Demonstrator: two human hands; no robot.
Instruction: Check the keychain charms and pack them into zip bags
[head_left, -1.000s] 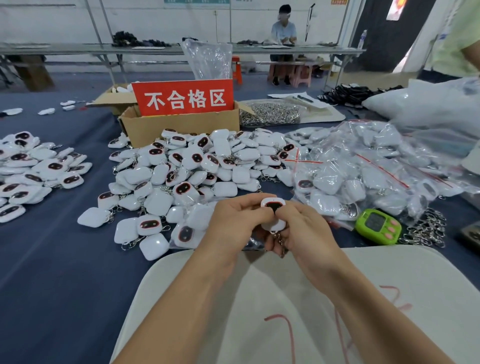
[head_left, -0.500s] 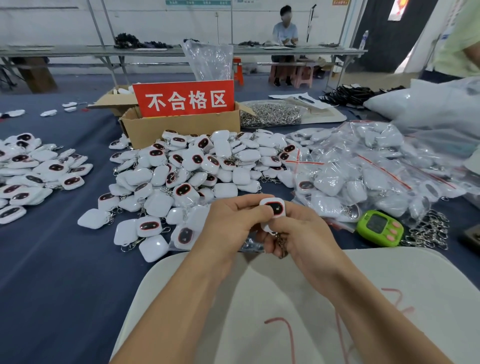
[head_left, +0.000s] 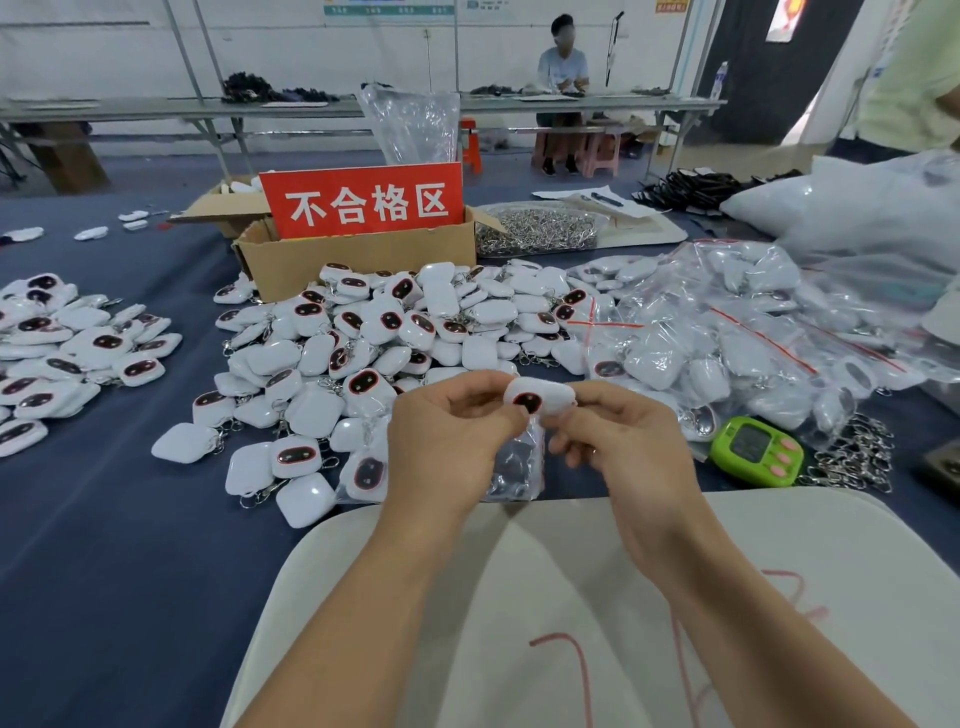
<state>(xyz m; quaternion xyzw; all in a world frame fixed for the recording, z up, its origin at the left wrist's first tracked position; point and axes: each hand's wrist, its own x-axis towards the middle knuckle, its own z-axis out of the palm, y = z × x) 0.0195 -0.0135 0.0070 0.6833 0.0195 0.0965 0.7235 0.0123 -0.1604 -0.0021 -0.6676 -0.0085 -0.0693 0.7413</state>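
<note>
Between both hands I hold one white keychain charm (head_left: 537, 397) with a dark red-rimmed oval face, tilted toward me. My left hand (head_left: 447, 441) pinches its left edge and my right hand (head_left: 623, 441) grips its right side. A clear zip bag (head_left: 514, 467) lies on the cloth just below and behind my hands. A big heap of loose white charms (head_left: 374, 343) fills the middle of the table. Several charms packed in clear zip bags with red strips (head_left: 727, 343) are piled to the right.
A cardboard box with a red sign (head_left: 363, 244) stands behind the heap. Another charm pile (head_left: 62, 353) lies at the left. A green timer (head_left: 756, 451) and loose metal chains (head_left: 852, 457) sit at the right. A white board (head_left: 675, 597) lies under my forearms. People are at the back.
The charm has been turned and raised slightly in my fingers, its dark face now tilted further. Both hands stay in the same place.
</note>
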